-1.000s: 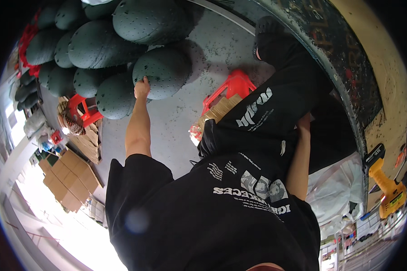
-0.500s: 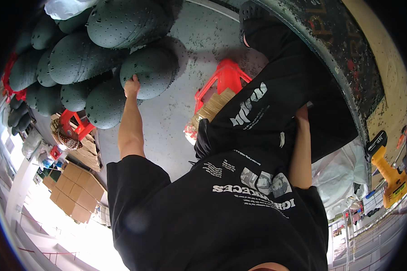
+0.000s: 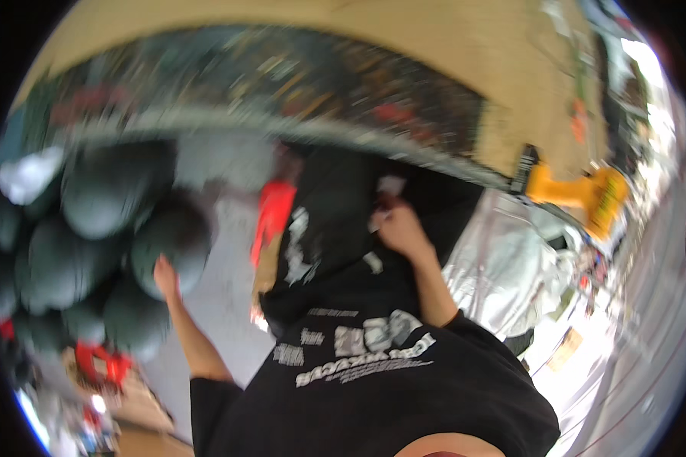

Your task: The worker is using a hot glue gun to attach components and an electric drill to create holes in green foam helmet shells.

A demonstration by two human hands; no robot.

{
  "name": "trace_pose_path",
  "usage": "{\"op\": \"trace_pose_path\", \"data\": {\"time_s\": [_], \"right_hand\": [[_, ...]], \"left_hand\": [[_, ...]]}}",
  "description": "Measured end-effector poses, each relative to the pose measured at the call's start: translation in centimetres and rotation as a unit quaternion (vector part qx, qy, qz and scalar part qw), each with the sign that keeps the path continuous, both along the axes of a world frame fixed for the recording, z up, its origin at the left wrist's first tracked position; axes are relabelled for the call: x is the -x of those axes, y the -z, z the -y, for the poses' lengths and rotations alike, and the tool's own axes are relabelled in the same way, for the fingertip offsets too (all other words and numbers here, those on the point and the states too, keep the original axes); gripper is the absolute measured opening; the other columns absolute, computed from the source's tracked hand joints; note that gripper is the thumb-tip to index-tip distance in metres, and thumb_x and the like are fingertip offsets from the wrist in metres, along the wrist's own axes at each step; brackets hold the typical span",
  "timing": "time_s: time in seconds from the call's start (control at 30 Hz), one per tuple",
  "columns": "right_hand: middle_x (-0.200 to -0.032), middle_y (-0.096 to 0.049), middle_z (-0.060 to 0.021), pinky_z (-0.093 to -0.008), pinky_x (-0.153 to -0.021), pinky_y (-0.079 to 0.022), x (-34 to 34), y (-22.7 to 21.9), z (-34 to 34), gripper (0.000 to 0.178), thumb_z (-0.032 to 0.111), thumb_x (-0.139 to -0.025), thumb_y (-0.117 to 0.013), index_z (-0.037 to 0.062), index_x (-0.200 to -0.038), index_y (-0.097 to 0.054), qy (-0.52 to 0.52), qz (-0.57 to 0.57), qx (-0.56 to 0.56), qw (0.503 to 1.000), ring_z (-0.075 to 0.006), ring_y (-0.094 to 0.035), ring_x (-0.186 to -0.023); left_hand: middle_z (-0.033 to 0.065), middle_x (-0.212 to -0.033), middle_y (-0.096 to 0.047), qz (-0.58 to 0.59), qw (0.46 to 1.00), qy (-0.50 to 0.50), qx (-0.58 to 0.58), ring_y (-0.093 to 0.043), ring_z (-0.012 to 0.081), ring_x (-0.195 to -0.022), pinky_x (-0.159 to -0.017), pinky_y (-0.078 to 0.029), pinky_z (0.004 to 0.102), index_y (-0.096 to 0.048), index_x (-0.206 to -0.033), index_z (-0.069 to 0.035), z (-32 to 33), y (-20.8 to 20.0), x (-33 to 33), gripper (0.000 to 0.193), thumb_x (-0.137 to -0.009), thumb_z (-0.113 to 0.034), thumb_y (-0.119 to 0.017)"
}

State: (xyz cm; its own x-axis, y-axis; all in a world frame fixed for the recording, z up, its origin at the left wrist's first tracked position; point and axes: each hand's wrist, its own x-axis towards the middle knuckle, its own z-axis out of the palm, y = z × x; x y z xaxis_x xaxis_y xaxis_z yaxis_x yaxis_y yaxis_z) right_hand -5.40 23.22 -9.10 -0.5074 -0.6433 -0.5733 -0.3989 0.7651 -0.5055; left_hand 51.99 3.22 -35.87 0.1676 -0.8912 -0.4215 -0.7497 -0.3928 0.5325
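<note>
My left hand (image 3: 165, 276) is at the front of a rounded dark green dome (image 3: 177, 236), its fingers drawn together. Whatever is between them, if anything, is too small and blurred to make out. More dark green domes (image 3: 110, 198) lie piled around it. My right hand (image 3: 399, 228) is raised over my black trousers, fingers closed. A small pale patch (image 3: 391, 185) shows just beyond its fingertips; motion blur hides whether the hand holds it.
A tan tabletop (image 3: 297, 46) with a dark, littered edge spans the far side. On its right lies a yellow and black cordless tool (image 3: 579, 194). A red stool (image 3: 273, 209) stands by my leg, white sheeting (image 3: 495, 259) hangs at right, and another red stool (image 3: 103, 364) is lower left.
My view has swung right toward the table, and the picture is blurred. My right hand has come up from beside my leg into sight. My left hand is still at the dome.
</note>
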Motion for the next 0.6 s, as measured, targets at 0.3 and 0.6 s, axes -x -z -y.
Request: {"op": "trace_pose_path", "data": {"time_s": [0.3,0.6], "right_hand": [[-0.083,-0.068,-0.0101,-0.0316,-0.071,-0.053,4.4,-10.2,-6.7,0.015,0.010,-0.092,-0.066,-0.0027,-0.100,-0.065,0.239,0.094,0.202,0.945,-0.0181,-0.069,-0.076],[-0.071,-0.060,-0.0154,-0.0465,-0.066,-0.049,3.0,-6.6,-5.9,0.016,0.014,-0.083,-0.063,0.0020,-0.087,-0.053,0.218,-0.237,0.113,0.940,-0.0376,-0.062,-0.069]], "left_hand": [[0.0033,-0.086,-0.062,-0.256,0.894,0.340,-0.137,-0.057,0.0102,-0.073,-0.067,-0.049,0.0244,-0.057,-0.124,0.000,0.9,-19.0,26.5,0.028,-0.097,-0.006,-0.052],[0.0071,-0.100,-0.067,-0.368,0.695,0.617,-0.031,-0.062,0.0168,-0.099,-0.092,-0.048,0.0310,-0.061,-0.120,0.001,8.5,-49.1,41.8,0.029,-0.093,-0.010,-0.062]]}}
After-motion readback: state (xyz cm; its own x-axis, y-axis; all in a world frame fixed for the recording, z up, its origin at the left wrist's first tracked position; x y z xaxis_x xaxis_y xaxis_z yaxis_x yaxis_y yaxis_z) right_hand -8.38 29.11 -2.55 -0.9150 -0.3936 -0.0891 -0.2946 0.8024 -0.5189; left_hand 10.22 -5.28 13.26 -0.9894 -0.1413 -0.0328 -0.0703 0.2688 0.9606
